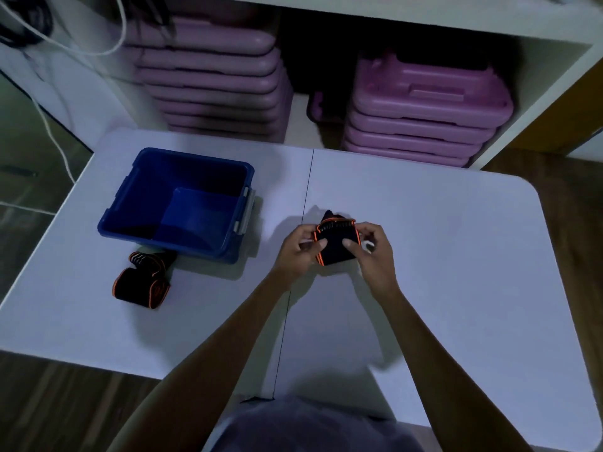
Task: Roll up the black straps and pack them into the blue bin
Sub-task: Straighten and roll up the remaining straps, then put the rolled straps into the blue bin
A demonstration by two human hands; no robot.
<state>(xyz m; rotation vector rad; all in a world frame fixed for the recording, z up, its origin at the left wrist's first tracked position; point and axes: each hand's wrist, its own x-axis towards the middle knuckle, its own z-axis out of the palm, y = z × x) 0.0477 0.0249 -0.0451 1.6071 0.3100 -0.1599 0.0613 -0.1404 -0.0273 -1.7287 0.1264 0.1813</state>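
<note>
A black strap with orange edging (pixel 336 244) is held above the white table's middle, wound into a compact roll. My left hand (pixel 298 252) grips its left side and my right hand (pixel 375 252) grips its right side, thumbs pressed on its front. A short loose tail sticks out behind the roll. A second black strap with orange trim (pixel 142 282) lies loosely folded on the table, just in front of the blue bin (pixel 137 187). The bin stands open at the table's left; no strap is visible in it.
The white folding table (pixel 456 256) has a seam running down its middle. Behind it a white shelf holds stacks of purple plastic cases (pixel 424 109). White cables (pixel 55 138) hang at the far left. Wooden floor surrounds the table.
</note>
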